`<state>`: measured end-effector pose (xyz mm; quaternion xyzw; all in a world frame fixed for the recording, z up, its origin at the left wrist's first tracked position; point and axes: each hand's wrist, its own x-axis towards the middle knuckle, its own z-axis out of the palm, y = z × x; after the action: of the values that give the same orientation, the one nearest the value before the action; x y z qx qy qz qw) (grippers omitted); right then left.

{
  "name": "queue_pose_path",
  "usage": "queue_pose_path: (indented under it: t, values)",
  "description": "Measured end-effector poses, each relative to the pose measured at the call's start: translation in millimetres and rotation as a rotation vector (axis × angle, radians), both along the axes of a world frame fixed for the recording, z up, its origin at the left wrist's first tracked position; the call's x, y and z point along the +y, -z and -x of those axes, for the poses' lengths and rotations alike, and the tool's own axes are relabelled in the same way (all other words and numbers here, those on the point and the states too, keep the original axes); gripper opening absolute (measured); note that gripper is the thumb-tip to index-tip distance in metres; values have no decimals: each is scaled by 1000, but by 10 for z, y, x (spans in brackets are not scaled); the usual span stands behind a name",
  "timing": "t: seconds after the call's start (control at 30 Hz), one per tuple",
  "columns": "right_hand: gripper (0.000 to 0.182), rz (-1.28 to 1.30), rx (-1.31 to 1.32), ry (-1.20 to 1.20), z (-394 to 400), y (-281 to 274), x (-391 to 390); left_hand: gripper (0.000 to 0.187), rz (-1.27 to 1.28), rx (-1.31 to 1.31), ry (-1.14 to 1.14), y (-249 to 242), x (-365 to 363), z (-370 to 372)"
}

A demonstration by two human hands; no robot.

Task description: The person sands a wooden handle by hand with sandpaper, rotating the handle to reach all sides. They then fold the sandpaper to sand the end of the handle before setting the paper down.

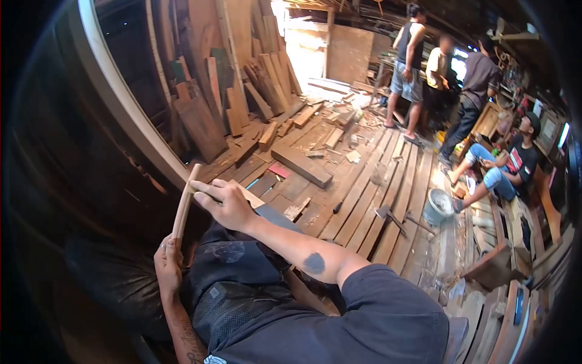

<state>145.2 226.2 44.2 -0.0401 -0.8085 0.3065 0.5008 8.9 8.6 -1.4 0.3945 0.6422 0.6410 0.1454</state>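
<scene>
The lower end of a stick (180,219) is held in the left hand (168,265); near its upper end it is touched by the right hand (226,203), which is placed ahead and to the right of the left one. Well beyond the right hand, boards (202,130) are stood leaning. Nearer, ahead and to its right, a wooden block (301,165) is laid on the floor (315,221). Farther right of that hand, two tools (383,211) are laid near each other, with a bucket (438,209) set just past them. Beyond the bucket a person (521,155) is seated; behind, three people (411,60) are seen standing.
</scene>
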Motion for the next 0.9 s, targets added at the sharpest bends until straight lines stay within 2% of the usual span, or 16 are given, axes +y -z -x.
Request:
queue_pose_path:
  t: [0.13,0.2,0.3,0.4,0.53,0.63,0.73,0.8,0.9]
  values:
    - [38,-56,-38,-163,-20,50,-86,42,-9,-47,37,17,-19,38]
    - [38,-133,-47,-105,-11,46,-45,37,-2,-66,44,-3,-28,35]
    - [42,-39,55,71,12,-31,49,38,30,-34,68,-21,-28,29]
    - [42,9,37,13,-94,-76,-19,39,33,-34,90,-42,-27,-3]
    - [42,-80,15,-61,-84,-24,-57,42,29,-82,97,-82,-15,-63]
    - [41,42,125,-8,-19,-14,-1,43,51,-74,108,-75,-24,-62]
    - [41,-6,31,-38,-69,1,-59,43,33,-71,101,-67,-12,-57]
    - [40,-167,-21,-167,-88,-7,-120,44,21,-66,82,-46,-20,-43]
    - [39,-112,-1,-109,-20,31,-31,44,49,-44,60,-43,-40,-20]
